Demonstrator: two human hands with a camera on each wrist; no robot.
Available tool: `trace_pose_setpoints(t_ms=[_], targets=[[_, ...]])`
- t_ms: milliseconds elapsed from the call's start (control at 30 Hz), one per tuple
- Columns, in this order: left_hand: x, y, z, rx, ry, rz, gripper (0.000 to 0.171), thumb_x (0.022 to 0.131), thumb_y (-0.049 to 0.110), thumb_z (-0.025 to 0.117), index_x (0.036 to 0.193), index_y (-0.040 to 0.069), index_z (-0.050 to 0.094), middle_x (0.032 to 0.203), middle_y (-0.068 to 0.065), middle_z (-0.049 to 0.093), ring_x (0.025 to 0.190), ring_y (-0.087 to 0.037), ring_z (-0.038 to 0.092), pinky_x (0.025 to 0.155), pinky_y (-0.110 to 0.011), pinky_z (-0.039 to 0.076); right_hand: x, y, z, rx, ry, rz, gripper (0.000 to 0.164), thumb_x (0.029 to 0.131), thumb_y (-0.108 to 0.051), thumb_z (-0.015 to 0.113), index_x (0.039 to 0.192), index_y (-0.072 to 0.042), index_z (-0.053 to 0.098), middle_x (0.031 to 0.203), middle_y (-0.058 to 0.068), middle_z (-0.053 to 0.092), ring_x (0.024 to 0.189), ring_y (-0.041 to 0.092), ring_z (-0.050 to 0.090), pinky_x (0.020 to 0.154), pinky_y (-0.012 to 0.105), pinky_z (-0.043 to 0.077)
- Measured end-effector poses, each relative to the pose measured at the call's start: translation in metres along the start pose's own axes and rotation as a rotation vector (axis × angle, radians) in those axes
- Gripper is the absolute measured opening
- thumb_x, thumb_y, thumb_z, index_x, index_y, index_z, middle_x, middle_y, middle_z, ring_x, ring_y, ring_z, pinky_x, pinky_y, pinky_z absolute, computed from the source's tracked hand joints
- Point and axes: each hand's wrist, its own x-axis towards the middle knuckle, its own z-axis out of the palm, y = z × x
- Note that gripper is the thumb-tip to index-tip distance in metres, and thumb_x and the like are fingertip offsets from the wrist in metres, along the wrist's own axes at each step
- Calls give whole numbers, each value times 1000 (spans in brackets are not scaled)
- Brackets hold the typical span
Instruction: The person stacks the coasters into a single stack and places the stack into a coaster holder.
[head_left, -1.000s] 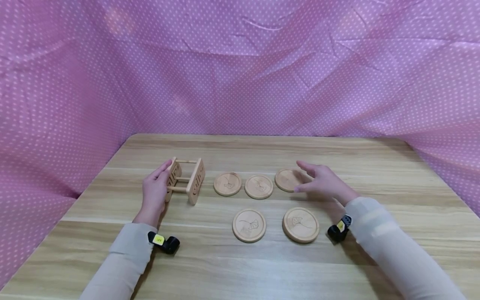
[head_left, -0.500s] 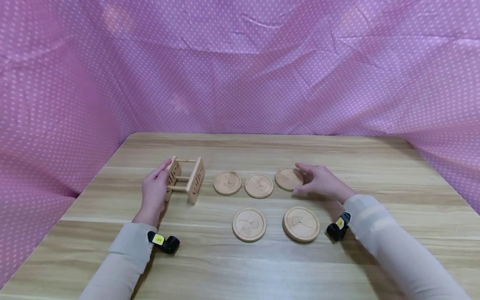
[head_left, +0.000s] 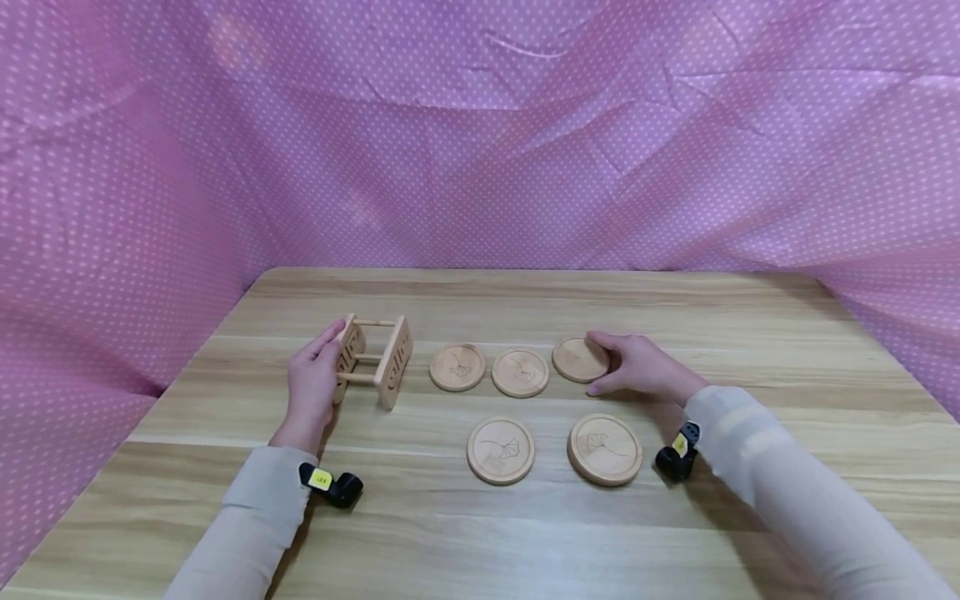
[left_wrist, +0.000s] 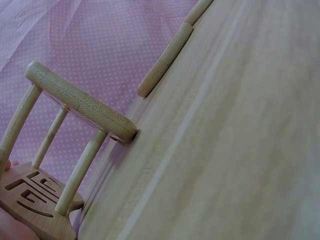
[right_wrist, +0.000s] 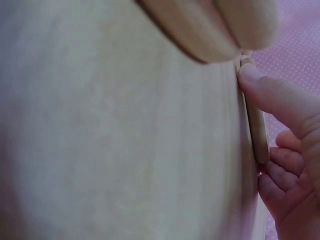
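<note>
A small wooden coaster rack (head_left: pixel 395 362) with cut-out side panels joined by rods stands at the left. My left hand (head_left: pixel 313 385) holds its left panel; in the left wrist view only bits of the fingers show beside that panel (left_wrist: pixel 37 195). On the right, my right hand (head_left: pixel 643 367) grips the edge of a round wooden coaster (head_left: pixel 580 360), which lies at the right end of the far row. The right wrist view has the thumb at one end of this coaster (right_wrist: pixel 257 127) and curled fingers at the other.
Two more coasters, one (head_left: pixel 457 367) near the rack and one (head_left: pixel 521 372) in the middle, complete the far row. Closer in lie a single coaster (head_left: pixel 501 451) and a thicker-looking, apparently stacked one (head_left: pixel 604 450). A pink dotted cloth (head_left: pixel 480 150) hangs behind the wooden table (head_left: pixel 480 542).
My right hand has come down and left onto the far-right coaster, its thumb and fingers closing in on the edge. The left hand stays at the rack.
</note>
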Motion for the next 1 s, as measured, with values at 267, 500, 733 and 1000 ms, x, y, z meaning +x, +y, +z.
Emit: trace_pose_setpoints(t_ms=[267, 500, 733, 1000], targets=[[1, -1, -1, -41, -3, -2, 37, 96, 17, 44, 131, 18, 52, 143, 6, 41, 133, -17, 35, 110, -32, 32, 2, -3, 3, -76, 14, 2, 92, 71, -38, 78, 141, 2, 33, 136, 23, 46, 119, 29, 47, 104, 46, 37], [1, -2, 0, -41, -14, 1, 36, 96, 17, 44, 131, 19, 53, 143, 6, 41, 134, -17, 35, 110, -32, 32, 1, -5, 4, -114, 38, 18, 86, 72, -35, 78, 139, 1, 38, 135, 22, 47, 124, 32, 44, 107, 49, 34], [1, -2, 0, -37, -6, 13, 36, 96, 17, 45, 130, 20, 53, 142, 7, 42, 134, -15, 35, 110, -30, 31, 0, -7, 4, -113, 70, 20, 86, 69, -37, 79, 137, 2, 41, 133, 23, 48, 124, 35, 45, 106, 49, 34], [0, -2, 0, -24, -4, 17, 36, 96, 18, 45, 131, 19, 53, 142, 7, 43, 134, -14, 35, 110, -30, 32, -3, -4, 4, -81, 98, 51, 89, 66, -39, 81, 137, -2, 42, 135, 22, 47, 126, 38, 42, 107, 50, 32]])
